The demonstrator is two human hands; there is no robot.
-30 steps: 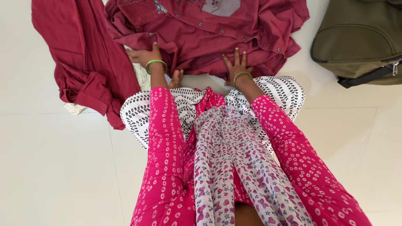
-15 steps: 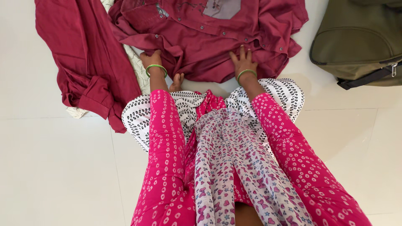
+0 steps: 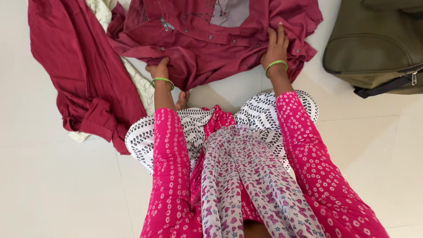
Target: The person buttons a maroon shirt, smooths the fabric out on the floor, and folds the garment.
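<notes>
A floral scarf is hanging nearest, over patterned white trousers. Beyond, the left hand is pinching the lower hem of the maroon shirt, fingers closed on the cloth; the right hand is lying flat, fingers together, on the hem. Farther right, an olive bag is sitting on the white floor.

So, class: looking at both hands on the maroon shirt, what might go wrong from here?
The left hand grips only the shirt's bunched lower edge, so creases may get pressed in. A cream patterned cloth lies partly under it and could be dragged along. The olive bag sits close on the right, leaving little room to spread the shirt.
</notes>
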